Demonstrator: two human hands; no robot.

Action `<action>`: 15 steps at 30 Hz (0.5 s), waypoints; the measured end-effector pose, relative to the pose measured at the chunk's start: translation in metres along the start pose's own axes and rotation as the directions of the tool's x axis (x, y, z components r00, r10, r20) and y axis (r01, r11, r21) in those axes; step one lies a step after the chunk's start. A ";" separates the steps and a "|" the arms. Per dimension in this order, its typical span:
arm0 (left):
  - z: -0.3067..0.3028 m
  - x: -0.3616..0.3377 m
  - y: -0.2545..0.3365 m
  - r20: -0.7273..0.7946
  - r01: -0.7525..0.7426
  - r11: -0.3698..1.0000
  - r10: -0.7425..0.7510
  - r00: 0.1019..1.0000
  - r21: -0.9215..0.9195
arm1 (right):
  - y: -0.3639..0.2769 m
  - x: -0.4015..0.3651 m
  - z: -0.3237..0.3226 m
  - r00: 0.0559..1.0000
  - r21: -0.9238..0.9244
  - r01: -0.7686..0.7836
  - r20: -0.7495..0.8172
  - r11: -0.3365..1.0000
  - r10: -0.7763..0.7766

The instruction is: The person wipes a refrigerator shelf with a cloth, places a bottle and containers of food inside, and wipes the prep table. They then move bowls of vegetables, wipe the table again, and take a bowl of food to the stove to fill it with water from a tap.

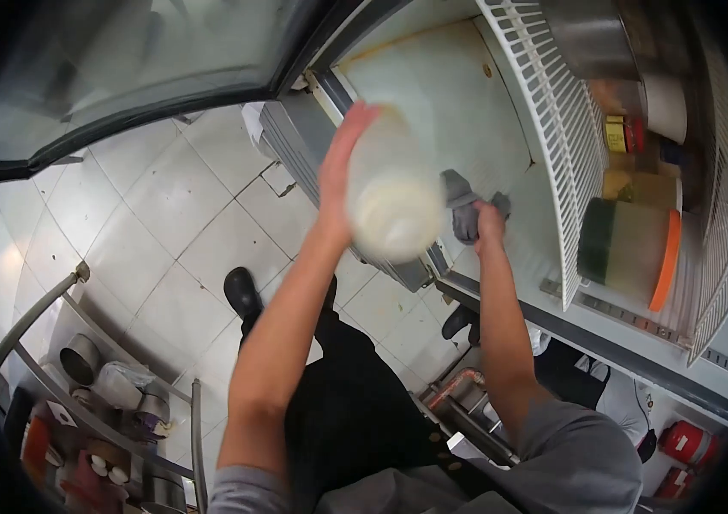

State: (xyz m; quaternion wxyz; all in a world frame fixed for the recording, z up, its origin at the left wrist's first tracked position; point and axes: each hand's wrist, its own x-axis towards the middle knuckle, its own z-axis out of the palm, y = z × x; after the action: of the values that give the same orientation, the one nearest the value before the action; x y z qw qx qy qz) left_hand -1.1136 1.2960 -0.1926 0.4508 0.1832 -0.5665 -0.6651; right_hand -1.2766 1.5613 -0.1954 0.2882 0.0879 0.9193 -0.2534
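My left hand (343, 171) is wrapped round the side of a whitish, see-through tub (394, 201), blurred by motion, so its contents cannot be made out. It is lifted in front of the open fridge. Within the fridge, my right hand (490, 224) grips a bunched grey cloth (465, 214), which appears to lie against the pale inner surface (441, 81). The tub's right edge comes close to the cloth in view; whether they touch cannot be told.
White wire shelves (544, 111) on the right bear tubs, one with an orange lid (666, 261). A glass fridge door (167, 68) stands open at upper left. A metal rack (30, 338) with pots is at lower left, red cylinders (688, 443) at lower right.
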 end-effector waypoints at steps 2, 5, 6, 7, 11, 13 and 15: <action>0.020 0.042 0.004 0.061 -0.234 0.947 0.226 0.972 0.221 | -0.015 0.019 0.018 0.832 0.566 0.070 -0.488 0.821 0.265; 0.035 0.082 -0.026 0.153 -0.158 0.914 0.108 0.982 0.373 | -0.039 0.081 0.018 0.701 -0.302 -0.312 -0.714 0.901 0.003; 0.038 0.088 -0.028 0.168 -0.088 0.856 0.002 0.986 0.509 | -0.051 0.096 0.016 0.795 -0.445 -0.322 -0.606 0.835 -0.017; 0.038 0.097 -0.032 0.189 0.038 0.834 -0.169 0.967 0.551 | -0.062 0.112 0.016 0.873 -0.581 -0.292 -0.487 0.760 -0.036; 0.052 0.096 -0.053 0.154 -0.037 0.822 -0.062 0.986 0.568 | -0.125 0.112 0.062 0.398 -0.368 0.779 -0.333 0.507 -0.855; 0.054 0.071 -0.048 0.109 -0.100 0.831 0.048 0.993 0.547 | -0.124 0.116 0.057 0.297 -0.431 0.836 -0.165 0.340 -0.941; 0.029 0.038 -0.021 0.031 -0.093 0.873 0.089 0.996 0.479 | -0.104 0.172 0.023 0.146 -0.555 0.824 0.016 0.112 -0.989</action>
State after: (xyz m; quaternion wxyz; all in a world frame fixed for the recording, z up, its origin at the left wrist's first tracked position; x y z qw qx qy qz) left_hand -1.1638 1.2811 -0.1933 0.4197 0.2595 -0.7234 -0.4829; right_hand -1.4386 1.4634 -0.2672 -0.0998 -0.5311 0.8295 -0.1412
